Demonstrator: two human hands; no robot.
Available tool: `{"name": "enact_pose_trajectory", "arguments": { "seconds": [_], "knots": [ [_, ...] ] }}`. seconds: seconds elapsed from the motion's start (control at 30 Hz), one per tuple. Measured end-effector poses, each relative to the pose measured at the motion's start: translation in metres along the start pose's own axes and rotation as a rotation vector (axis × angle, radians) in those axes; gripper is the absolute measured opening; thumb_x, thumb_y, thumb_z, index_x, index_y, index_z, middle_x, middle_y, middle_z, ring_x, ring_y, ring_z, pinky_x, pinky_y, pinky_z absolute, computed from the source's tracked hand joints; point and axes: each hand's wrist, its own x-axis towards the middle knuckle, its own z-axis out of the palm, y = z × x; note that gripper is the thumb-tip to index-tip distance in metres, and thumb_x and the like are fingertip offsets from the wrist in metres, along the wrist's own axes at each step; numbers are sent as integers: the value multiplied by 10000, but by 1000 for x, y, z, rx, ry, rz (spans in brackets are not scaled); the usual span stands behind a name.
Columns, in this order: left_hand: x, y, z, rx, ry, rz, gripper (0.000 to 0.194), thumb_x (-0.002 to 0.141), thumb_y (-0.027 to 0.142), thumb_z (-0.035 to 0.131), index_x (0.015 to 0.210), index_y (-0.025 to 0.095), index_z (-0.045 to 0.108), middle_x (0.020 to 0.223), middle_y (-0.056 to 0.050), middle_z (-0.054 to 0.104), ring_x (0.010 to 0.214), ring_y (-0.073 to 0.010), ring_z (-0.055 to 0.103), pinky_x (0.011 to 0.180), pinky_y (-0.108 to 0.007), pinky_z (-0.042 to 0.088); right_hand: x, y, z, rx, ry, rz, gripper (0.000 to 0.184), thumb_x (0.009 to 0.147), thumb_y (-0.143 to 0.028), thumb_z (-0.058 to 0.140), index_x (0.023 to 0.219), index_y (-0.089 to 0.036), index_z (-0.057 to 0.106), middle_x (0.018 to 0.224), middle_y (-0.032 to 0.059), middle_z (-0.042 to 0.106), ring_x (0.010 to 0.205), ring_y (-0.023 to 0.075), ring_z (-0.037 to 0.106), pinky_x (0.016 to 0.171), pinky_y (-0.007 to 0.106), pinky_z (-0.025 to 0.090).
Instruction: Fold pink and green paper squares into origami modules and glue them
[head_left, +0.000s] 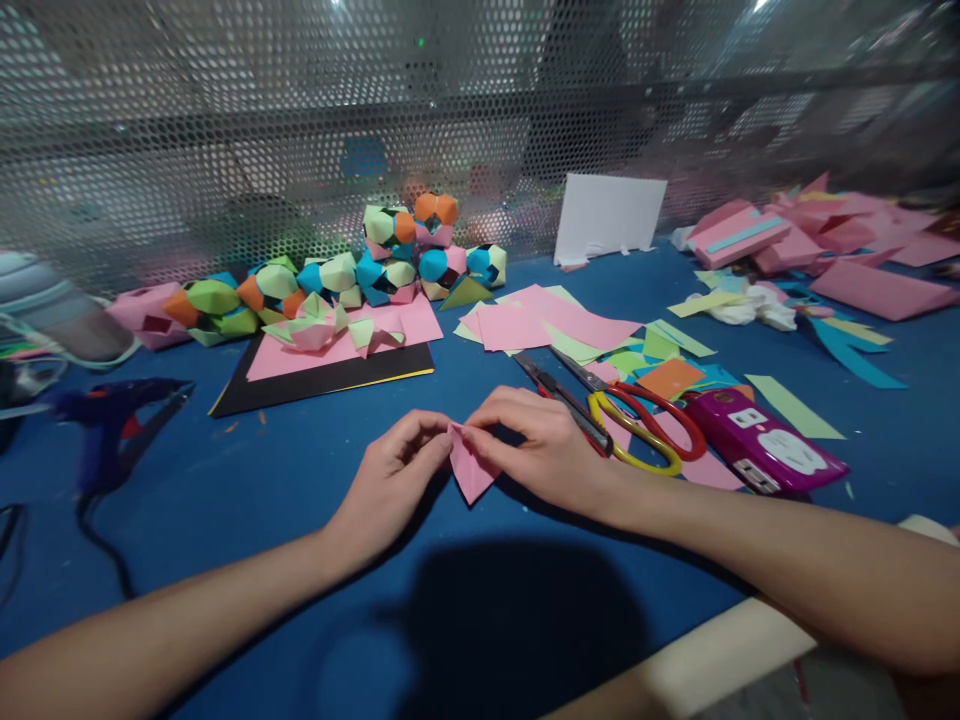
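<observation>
A small folded piece of pink paper (472, 468) lies on the blue table top (300, 480) in front of me. My left hand (394, 480) pinches its upper left corner with curled fingers. My right hand (544, 445) presses and pinches the paper's top edge from the right. Both hands are closed on the same piece. Just right of my right hand lie scissors (637, 420) with red and yellow handles.
A purple power strip (761, 440) lies right of the scissors. Loose pink and green sheets (547, 325) lie behind. A chain of folded coloured paper balls (337, 275) sits by a black sheet (322, 380). A blue glue gun (112, 415) rests at left. Perforated metal screen (300, 120) behind.
</observation>
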Motion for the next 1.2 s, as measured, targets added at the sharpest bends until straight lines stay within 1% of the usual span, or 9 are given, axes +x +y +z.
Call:
{"name": "enact_pose_trajectory", "arguments": {
  "seconds": [0.17, 0.3, 0.4, 0.53, 0.7, 0.83, 1.0, 1.1, 1.2],
  "knots": [
    [0, 1, 1, 28, 14, 19, 180, 817, 340, 563, 843, 173, 622, 746, 6, 605, 673, -115, 526, 626, -229, 423, 0, 0, 1, -45, 3, -65, 132, 851, -150, 551, 752, -131, 636, 690, 33, 634, 651, 116, 555, 639, 261, 393],
    [0, 0, 1, 119, 30, 80, 173, 816, 337, 565, 804, 175, 627, 720, 14, 610, 647, -108, 528, 598, -217, 418, -1, -1, 1, -62, -28, -128, 147, 857, -152, 544, 751, -112, 638, 688, 49, 634, 655, 122, 554, 637, 268, 384],
    [0, -1, 1, 155, 55, 122, 165, 828, 318, 552, 773, 178, 619, 697, 24, 603, 630, -100, 524, 587, -206, 413, 1, -2, -1, -21, -53, -55, 148, 868, -175, 539, 786, -119, 648, 731, 50, 641, 695, 126, 570, 666, 265, 404],
    [1, -4, -1, 153, 132, 119, 162, 832, 318, 551, 787, 175, 612, 722, 20, 603, 647, -101, 525, 598, -207, 417, 5, -2, -4, 63, -71, 74, 164, 876, -208, 519, 855, -118, 654, 794, 60, 639, 746, 127, 582, 700, 251, 443],
    [3, -6, -2, 125, 177, 88, 162, 830, 325, 558, 801, 176, 612, 744, 13, 611, 676, -109, 534, 622, -218, 420, 3, 4, -1, -54, -112, 59, 118, 828, -180, 565, 847, -122, 667, 770, 55, 638, 705, 133, 571, 659, 255, 430],
    [3, -4, -2, 118, 159, 56, 156, 824, 318, 559, 792, 175, 612, 749, 5, 628, 681, -115, 539, 623, -225, 417, 0, 10, 3, -85, -106, -3, 161, 857, -151, 530, 789, -122, 673, 680, 37, 620, 624, 110, 542, 597, 232, 400],
    [4, -3, 0, 71, 82, 20, 136, 807, 302, 562, 805, 169, 590, 838, -19, 664, 707, -126, 564, 627, -235, 440, -1, 12, 0, -127, -136, -70, 180, 871, -160, 528, 792, -110, 683, 687, 55, 631, 644, 124, 563, 612, 238, 411],
    [4, -3, 0, 163, 29, 47, 173, 798, 326, 574, 845, 174, 643, 763, 0, 654, 642, -115, 536, 587, -226, 421, -1, 10, -3, -138, -178, -107, 195, 881, -174, 520, 806, -111, 689, 682, 58, 632, 662, 132, 570, 612, 240, 415],
    [4, -3, 0, 220, 46, 63, 193, 807, 333, 562, 796, 172, 669, 677, 13, 627, 612, -113, 514, 562, -217, 397, 1, 6, -3, -91, -125, -75, 167, 860, -197, 555, 820, -109, 691, 700, 63, 644, 670, 134, 580, 624, 246, 436]
  ]
}}
